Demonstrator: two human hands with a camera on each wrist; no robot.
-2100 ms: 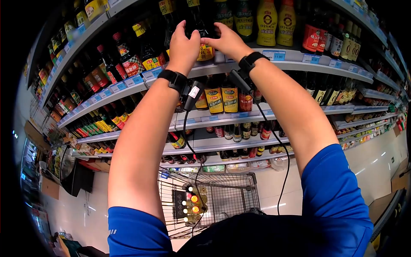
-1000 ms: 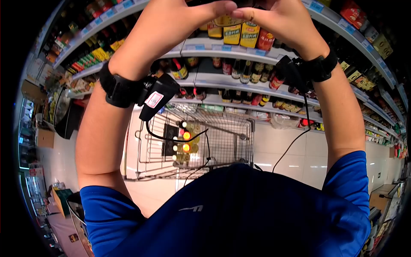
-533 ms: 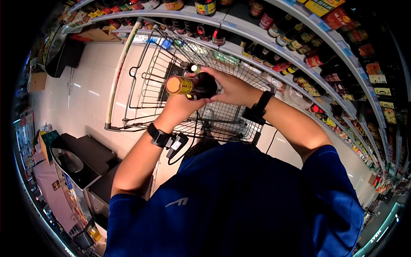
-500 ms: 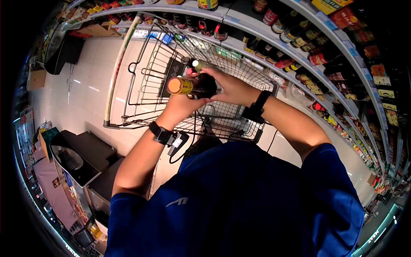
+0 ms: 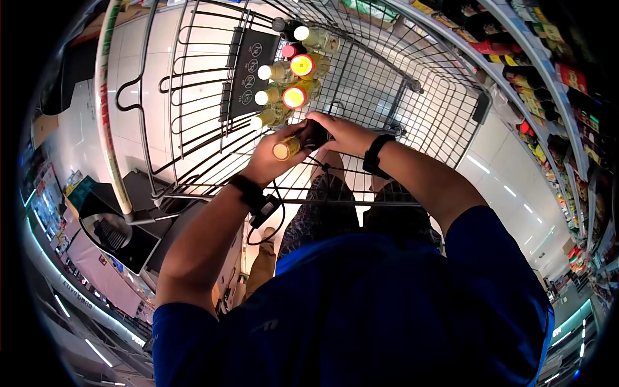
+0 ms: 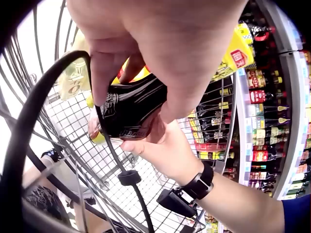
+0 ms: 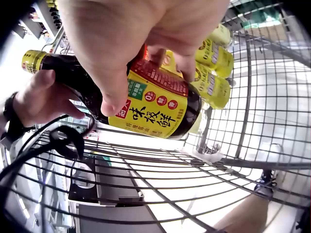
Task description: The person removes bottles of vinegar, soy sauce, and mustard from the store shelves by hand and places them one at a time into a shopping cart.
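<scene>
left hand [image 5: 267, 158] pinching neck, right hand [image 5: 345, 134] wrapped round soy bottle [image 5: 308, 135] body; reckon stand it upright beside cart bottles [image 5: 290, 71], gently

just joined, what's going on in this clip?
A person in a blue shirt holds a dark sauce bottle in both hands over a wire shopping cart. The left hand grips the neck near the gold cap. The right hand grips the yellow-labelled body. The bottle lies roughly sideways and is not set down. A cluster of yellowish bottles stands in the cart, and store shelves full of bottles run along one side.
</scene>
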